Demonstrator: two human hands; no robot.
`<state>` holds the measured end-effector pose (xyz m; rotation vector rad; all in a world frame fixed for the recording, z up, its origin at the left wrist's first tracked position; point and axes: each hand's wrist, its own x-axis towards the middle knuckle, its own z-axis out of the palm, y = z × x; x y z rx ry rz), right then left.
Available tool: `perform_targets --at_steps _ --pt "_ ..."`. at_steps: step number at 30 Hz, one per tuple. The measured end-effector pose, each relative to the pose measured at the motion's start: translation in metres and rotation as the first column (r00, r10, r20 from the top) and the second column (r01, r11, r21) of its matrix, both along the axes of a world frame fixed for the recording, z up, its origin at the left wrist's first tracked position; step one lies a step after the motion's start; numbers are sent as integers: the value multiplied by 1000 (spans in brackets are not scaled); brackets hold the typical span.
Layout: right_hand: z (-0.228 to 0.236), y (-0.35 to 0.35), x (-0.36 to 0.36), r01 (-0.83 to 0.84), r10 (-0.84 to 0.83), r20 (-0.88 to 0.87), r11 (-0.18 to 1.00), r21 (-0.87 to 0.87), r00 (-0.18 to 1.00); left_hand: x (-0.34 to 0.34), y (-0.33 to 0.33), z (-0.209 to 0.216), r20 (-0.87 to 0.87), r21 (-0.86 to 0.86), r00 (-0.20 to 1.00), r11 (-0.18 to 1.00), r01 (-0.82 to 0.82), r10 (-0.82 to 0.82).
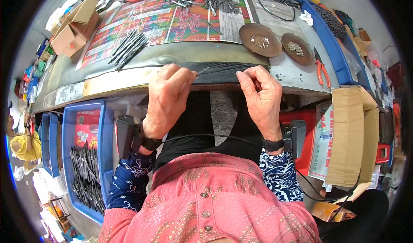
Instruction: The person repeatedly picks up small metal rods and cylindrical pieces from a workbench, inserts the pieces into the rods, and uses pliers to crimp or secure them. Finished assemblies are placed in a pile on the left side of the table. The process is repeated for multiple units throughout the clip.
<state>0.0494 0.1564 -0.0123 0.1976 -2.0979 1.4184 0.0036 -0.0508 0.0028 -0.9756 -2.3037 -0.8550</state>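
Observation:
Both of my hands are raised at the near edge of the worktable, a short gap apart. My left hand [169, 97] has its fingers curled and pinched; a small thin thing shows at its fingertips, too small to name. In my right hand [261, 97] thumb and forefinger press together, and whatever they hold is hidden or too small. A black cloth [223, 73] lies along the table edge just beyond them. Farther left rests a bundle of slim black sticks [129, 48]. Two round brown dishes [249, 31] with small metal pieces stand beyond my right hand.
Red-handled pliers [321, 69] lie at the table's right. A pile of dark parts [206, 0] is at the back. Blue bins flank me: one [102, 131] holds black sticks, another [335, 49] stands right. Cardboard boxes sit far left [71, 39] and near right [350, 135].

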Motion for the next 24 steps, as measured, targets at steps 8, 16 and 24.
perform_targets --at_steps 8,16,24 --pt "-6 6 -11 24 -21 55 997 -73 998 -23 59 -20 -47 -90 993 991 101 -106" --pt "-1 3 -3 39 -40 51 999 12 998 -26 67 -18 -33 -4 993 994 112 -112" --pt "3 12 7 59 -59 9 998 29 998 -55 -25 -6 -96 12 976 981 -193 193"
